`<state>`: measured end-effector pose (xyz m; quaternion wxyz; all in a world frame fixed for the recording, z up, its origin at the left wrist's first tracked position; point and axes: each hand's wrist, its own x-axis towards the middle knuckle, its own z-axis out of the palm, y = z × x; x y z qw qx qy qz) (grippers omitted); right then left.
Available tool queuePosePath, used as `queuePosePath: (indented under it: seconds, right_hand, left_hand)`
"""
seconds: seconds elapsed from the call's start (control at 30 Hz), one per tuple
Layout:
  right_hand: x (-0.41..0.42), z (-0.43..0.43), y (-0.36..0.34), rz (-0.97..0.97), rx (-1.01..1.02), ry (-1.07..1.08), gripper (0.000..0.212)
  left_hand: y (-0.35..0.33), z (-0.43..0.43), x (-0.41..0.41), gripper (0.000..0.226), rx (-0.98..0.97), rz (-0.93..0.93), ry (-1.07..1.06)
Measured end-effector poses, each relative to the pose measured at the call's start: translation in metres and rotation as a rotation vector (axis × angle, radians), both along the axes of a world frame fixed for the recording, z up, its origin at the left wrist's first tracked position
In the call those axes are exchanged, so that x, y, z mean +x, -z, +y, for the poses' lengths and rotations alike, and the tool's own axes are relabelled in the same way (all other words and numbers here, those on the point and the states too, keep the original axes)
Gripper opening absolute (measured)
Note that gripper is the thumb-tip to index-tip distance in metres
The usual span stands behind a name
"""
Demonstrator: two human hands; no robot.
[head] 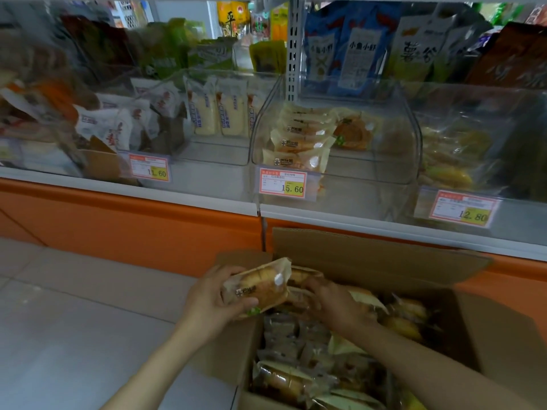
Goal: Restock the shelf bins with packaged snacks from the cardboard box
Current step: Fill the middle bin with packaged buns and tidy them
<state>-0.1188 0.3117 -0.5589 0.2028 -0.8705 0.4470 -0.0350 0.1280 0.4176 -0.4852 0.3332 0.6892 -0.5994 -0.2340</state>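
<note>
An open cardboard box (370, 255) stands on the floor below the shelf, full of wrapped bread snacks. My left hand (207, 303) grips a stack of bread packets (260, 287) just above the box's far left corner. My right hand (337, 306) reaches into the box beside them, fingers curled around another packet (299, 291). Directly above, a clear shelf bin (334, 173) holds several of the same beige packets (299, 143) stacked on its left side.
Clear bins of other snacks sit left (207, 113) and right (461, 149) of the middle bin, with price tags (282, 183) on the shelf edge. Hanging bags fill the upper shelf. An orange base panel (133, 226) runs under the shelf; grey floor tiles lie at left.
</note>
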Motion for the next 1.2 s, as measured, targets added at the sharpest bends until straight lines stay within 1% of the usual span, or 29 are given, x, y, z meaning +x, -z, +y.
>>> queuePosePath:
  seconds: [0.07,0.13,0.2,0.27,0.33,0.37,0.47,0.53,0.63,0.77,0.87,1.0,1.1,1.2]
  right_hand:
    - [0.003,0.001,0.000,-0.009,-0.018,0.014,0.018]
    - [0.001,0.004,-0.013,-0.061,-0.001,0.028,0.007]
    - [-0.007,0.009,-0.042,-0.143,0.022,0.052,0.007]
    - [-0.021,0.017,-0.085,-0.272,0.033,0.064,0.002]
    - [-0.036,0.024,-0.138,-0.391,0.003,0.077,0.013]
    - [-0.041,0.026,-0.166,-0.445,-0.024,0.090,0.015]
    - [-0.045,0.014,-0.244,-0.615,-0.137,0.133,0.009]
    - [-0.038,-0.008,-0.283,-0.666,-0.248,0.160,0.004]
    - [-0.014,-0.045,-0.310,-0.512,-0.360,0.146,0.004]
    - [0.010,-0.079,-0.303,-0.342,-0.353,0.095,0.012]
    - [0.019,-0.097,-0.299,-0.256,-0.354,0.053,0.013]
    - [0.030,-0.106,-0.285,-0.198,-0.201,0.004,0.007]
    - [0.039,-0.110,-0.266,-0.151,-0.178,-0.052,0.003]
    - [0.047,-0.116,-0.253,-0.092,-0.126,-0.071,0.007]
  left_hand:
    - [-0.006,0.005,0.004,0.049,-0.015,0.006,0.007]
    - [-0.014,0.009,0.009,0.049,-0.036,0.039,-0.005]
    - [-0.027,0.011,0.016,0.049,-0.089,0.132,-0.028]
    - [-0.045,0.010,0.027,0.045,-0.174,0.198,-0.053]
    - [-0.065,0.007,0.040,0.046,-0.258,0.248,-0.072]
    - [-0.075,0.004,0.046,0.048,-0.298,0.267,-0.078]
    - [-0.102,-0.008,0.059,0.052,-0.365,0.280,-0.069]
    - [-0.117,-0.016,0.061,0.051,-0.377,0.270,-0.044]
    - [-0.130,-0.023,0.061,0.049,-0.376,0.253,-0.036]
    - [-0.133,-0.022,0.063,0.049,-0.354,0.269,-0.026]
    - [-0.131,-0.021,0.065,0.051,-0.336,0.270,-0.017]
    - [-0.133,-0.020,0.066,0.051,-0.327,0.266,-0.019]
    - [-0.137,-0.022,0.063,0.048,-0.324,0.247,-0.019]
    - [-0.142,-0.026,0.057,0.048,-0.324,0.213,-0.013]
